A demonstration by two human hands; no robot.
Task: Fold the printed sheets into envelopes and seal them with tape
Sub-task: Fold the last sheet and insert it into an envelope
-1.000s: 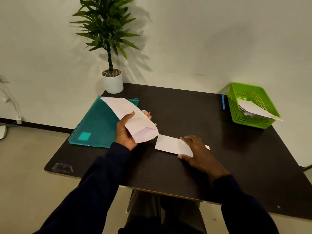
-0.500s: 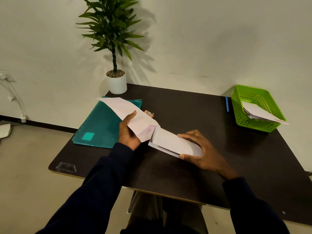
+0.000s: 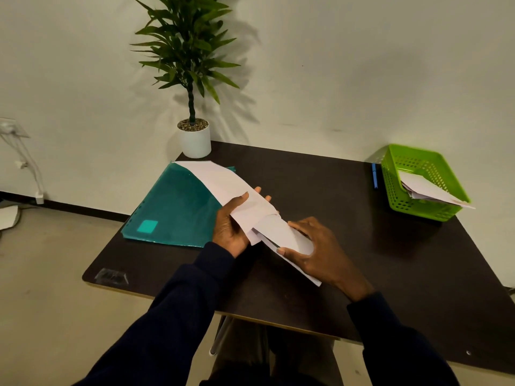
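My left hand [image 3: 231, 227] grips a long white envelope [image 3: 223, 182] that slants up and left over the table, thumb on top and fingers underneath. My right hand [image 3: 317, 252] holds a folded white sheet [image 3: 281, 235], thumb along its near edge and fingers over its far side. The sheet's leading end sits inside the envelope's open mouth. The rest of the sheet sticks out toward me, under my right palm.
A teal plastic folder [image 3: 172, 210] lies left of my hands on the dark table [image 3: 390, 274]. A potted plant [image 3: 195, 137] stands at the back left corner. At the back right, a green basket [image 3: 418, 185] holds white envelopes, with a blue pen [image 3: 374, 175] beside it.
My right hand lifted the folded sheet off the table and pushed its end into the envelope held by my left hand. The view shifted slightly left.
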